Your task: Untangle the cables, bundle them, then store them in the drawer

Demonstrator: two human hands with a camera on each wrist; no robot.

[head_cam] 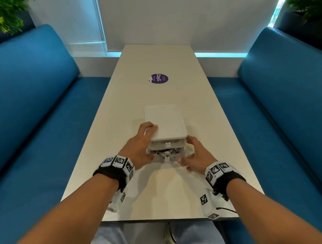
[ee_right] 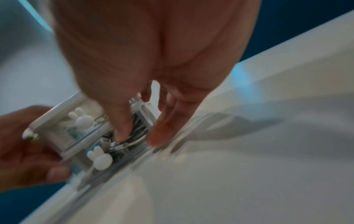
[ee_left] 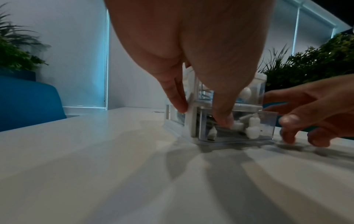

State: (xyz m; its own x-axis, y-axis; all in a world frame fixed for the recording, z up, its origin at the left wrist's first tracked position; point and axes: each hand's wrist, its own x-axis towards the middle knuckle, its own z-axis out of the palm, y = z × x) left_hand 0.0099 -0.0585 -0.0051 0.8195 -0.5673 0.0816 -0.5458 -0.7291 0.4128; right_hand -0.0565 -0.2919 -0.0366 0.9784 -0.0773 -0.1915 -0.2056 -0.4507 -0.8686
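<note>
A small white drawer unit [head_cam: 165,121] stands on the table [head_cam: 165,195]. Its clear lower drawer [head_cam: 178,156] is pulled partly out, with bundled cables [head_cam: 166,152] lying inside. My left hand [head_cam: 139,147] grips the unit's left side, fingers over the top edge and thumb on the drawer front [ee_left: 264,128]. My right hand [head_cam: 195,156] sits at the drawer's right front corner, fingers relaxed. In the blurred right wrist view its thumb [ee_right: 122,133] reaches over the cables [ee_right: 134,137] while the other fingers [ee_right: 161,133] lie outside the drawer wall. White rabbit-shaped knobs [ee_right: 99,159] mark both drawer fronts.
A purple round sticker [head_cam: 158,78] lies farther along the table. Blue sofas [head_cam: 22,119] flank both long sides. Plants [head_cam: 312,5] stand behind the sofa backs. The table's near edge [head_cam: 168,217] is just above my lap.
</note>
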